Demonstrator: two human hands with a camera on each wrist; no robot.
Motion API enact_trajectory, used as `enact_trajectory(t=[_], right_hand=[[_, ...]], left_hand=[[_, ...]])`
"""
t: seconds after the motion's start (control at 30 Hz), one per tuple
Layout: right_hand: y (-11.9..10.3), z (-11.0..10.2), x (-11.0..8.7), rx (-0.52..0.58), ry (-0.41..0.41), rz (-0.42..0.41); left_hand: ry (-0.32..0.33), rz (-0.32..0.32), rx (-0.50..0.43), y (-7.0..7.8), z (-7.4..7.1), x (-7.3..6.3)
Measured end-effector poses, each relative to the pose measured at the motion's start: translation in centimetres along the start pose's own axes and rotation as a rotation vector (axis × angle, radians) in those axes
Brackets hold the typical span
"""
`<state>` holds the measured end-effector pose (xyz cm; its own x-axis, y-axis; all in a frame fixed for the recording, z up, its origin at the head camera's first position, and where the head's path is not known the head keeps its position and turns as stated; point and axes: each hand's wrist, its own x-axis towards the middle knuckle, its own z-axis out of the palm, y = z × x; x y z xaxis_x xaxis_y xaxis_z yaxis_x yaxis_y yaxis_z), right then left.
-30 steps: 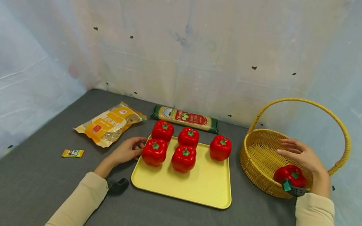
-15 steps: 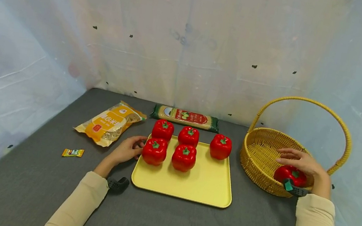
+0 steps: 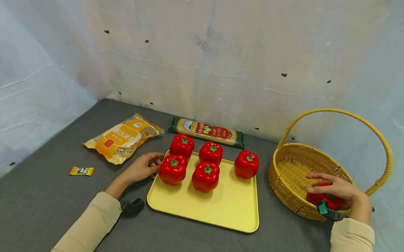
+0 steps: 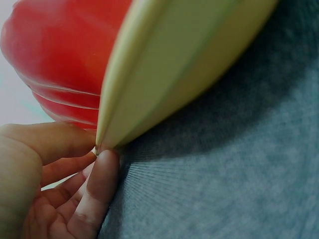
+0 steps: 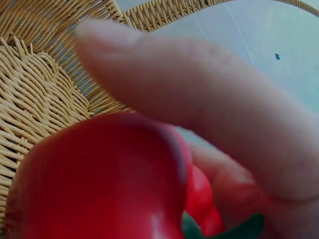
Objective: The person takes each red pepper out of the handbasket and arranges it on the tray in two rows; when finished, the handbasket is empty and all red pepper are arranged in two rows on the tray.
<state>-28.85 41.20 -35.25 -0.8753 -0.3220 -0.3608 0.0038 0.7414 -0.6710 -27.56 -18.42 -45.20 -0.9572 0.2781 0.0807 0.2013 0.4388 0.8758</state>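
My left hand (image 3: 142, 166) pinches the left rim of a yellow tray (image 3: 209, 211); in the left wrist view, thumb and finger meet at the rim. Several red bell peppers with green stems stand on it, one (image 3: 173, 169) close to that hand. On the right, a wicker basket (image 3: 284, 202) with a tall arched handle holds another red bell pepper (image 5: 99, 184). My right hand (image 3: 339, 189) is inside the basket, over this pepper and partly hiding it. One digit stretches across above the pepper in the right wrist view, with other fingers behind it.
A green-ended pack of noodles (image 3: 207, 131) lies behind the tray. To the left are an orange-and-clear food bag (image 3: 123, 138) and a small orange-green sachet (image 3: 82, 171). A pale curtain (image 3: 235, 61) closes off the back and sides of the grey table (image 3: 183, 249).
My right hand has come down in the basket, from above the pepper to right over it, covering more of it. My left hand stays at the tray's rim.
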Motion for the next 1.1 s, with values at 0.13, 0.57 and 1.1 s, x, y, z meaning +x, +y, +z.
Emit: enact_trajectory(t=[0.13,0.57,1.1], right_hand=[[0.0,-0.1,-0.2,0.015,-0.040,0.014],[-0.2,0.3,-0.3,-0.022,0.089,-0.043],[-6.2,1.5,-0.9,-0.024,0.383,-0.179]], left_hand=[[-0.002,0.006,0.000,0.1,0.0,0.0],[0.001,-0.001,-0.007,0.0,0.1,0.0],[-0.009,0.000,0.003,3.6,-0.2,-1.5]])
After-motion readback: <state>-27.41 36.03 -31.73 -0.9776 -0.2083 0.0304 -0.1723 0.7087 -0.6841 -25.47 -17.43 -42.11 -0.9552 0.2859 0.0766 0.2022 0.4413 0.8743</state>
